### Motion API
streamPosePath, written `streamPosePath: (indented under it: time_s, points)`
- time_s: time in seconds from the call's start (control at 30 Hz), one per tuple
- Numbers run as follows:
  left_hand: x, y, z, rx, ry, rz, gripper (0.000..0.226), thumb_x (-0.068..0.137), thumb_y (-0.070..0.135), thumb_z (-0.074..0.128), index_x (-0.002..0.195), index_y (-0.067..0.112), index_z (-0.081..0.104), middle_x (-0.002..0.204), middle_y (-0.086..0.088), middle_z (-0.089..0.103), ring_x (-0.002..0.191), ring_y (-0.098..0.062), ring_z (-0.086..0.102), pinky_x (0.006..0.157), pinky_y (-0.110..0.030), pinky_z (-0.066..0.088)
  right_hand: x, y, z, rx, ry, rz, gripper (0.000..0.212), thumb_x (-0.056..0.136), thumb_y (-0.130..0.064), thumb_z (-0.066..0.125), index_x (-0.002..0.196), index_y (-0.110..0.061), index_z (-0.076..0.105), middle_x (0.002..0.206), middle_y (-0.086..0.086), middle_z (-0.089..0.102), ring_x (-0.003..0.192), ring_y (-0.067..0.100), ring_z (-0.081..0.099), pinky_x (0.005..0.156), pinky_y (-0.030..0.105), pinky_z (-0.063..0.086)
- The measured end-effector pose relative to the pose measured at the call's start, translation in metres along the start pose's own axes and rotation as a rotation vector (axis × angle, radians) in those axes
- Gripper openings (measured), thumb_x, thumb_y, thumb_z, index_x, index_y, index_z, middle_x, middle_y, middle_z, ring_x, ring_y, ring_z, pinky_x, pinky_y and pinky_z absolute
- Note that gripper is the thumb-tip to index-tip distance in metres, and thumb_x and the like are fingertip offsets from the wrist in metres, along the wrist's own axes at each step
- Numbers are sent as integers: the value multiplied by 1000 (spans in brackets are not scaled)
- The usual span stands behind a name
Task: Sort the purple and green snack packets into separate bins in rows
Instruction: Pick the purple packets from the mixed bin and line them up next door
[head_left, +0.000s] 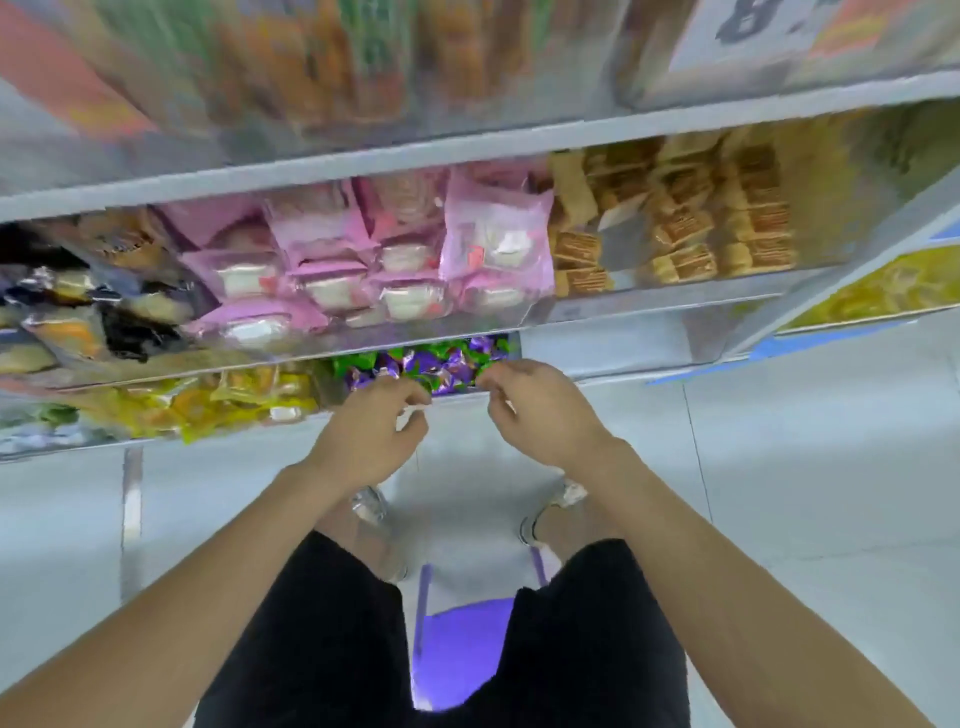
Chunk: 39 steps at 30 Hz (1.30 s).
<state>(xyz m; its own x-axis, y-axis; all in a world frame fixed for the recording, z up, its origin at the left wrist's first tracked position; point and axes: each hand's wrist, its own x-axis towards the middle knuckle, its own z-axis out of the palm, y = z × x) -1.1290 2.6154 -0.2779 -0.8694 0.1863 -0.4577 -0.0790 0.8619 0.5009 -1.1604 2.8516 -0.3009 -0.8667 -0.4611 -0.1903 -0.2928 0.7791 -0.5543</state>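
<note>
We see the purple and green packets (426, 364) mixed together in the low bin (514, 343), just below the pink packets (363, 270). Our left hand (371, 431) and right hand (540, 415) reach the bin's front edge with fingers curled at the packets. Through the blur we cannot tell whether either hand pinches one.

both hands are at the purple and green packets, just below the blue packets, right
No: those above are pink packets, not blue, as the head view shows. The left hand and right hand are both at the purple and green packets.
</note>
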Motion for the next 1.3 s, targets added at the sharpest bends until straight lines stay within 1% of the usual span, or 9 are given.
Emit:
streamPosePath:
  time_s: [0.1,0.17,0.3,0.4,0.57,0.73,1.0,1.17,1.3]
  points:
    - [33,-47,48,61,36,63,44,90,48,45,120,24,66,112,3,63,104,-22,62,87,-41,55,31,28,75,-141,116,-104,28,89,-24,47,101,-15,70,83,6,67,77,35,64,69,42,55]
    - [57,-71,72,82,136,107,37,90,44,49,117,25,66,107,5,59,99,-22,61,81,-39,54,52,41,112,-200,294,-209,25,86,-20,52,97,-13,73,81,5,65,73,34,63,67,39,52]
    - [94,-107,112,76,500,174,22,91,35,59,109,26,68,96,11,55,86,-19,60,68,-40,53,90,60,157,-182,632,-402,20,85,-12,60,95,-10,77,76,4,64,68,29,57,67,37,44]
    - [108,-134,151,60,750,270,18,95,29,64,107,18,71,96,5,60,81,-20,60,66,-40,51,93,72,175,-73,751,-400,19,93,-20,61,97,-10,78,81,1,69,73,26,65,69,39,52]
    - [112,-145,182,-24,838,273,43,91,39,64,129,20,60,116,2,56,101,-24,60,89,-44,51,80,89,177,-40,565,-312,28,97,-46,61,107,-24,75,95,-7,72,90,15,67,81,38,54]
    - [91,-155,178,123,832,163,41,86,55,58,115,28,64,111,0,56,102,-31,57,87,-47,51,45,99,187,-167,471,-305,30,97,-43,60,115,-23,72,104,-7,72,100,15,65,90,37,51]
    - [68,-148,199,296,822,86,33,88,44,69,115,27,63,106,-2,59,99,-34,59,80,-44,46,12,79,173,-321,428,-228,33,92,-49,50,110,-30,70,96,-2,70,95,24,65,81,45,56]
    - [79,-148,203,264,866,65,33,88,49,69,114,29,64,108,0,57,103,-31,57,84,-45,46,39,81,175,-502,394,-341,36,93,-48,69,124,-30,65,107,1,67,103,29,62,88,46,50]
    - [92,-145,207,261,876,-33,32,88,55,70,106,30,63,104,3,55,102,-29,56,87,-46,45,57,90,182,-384,393,-349,33,92,-47,73,118,-27,68,105,0,65,103,26,61,79,41,53]
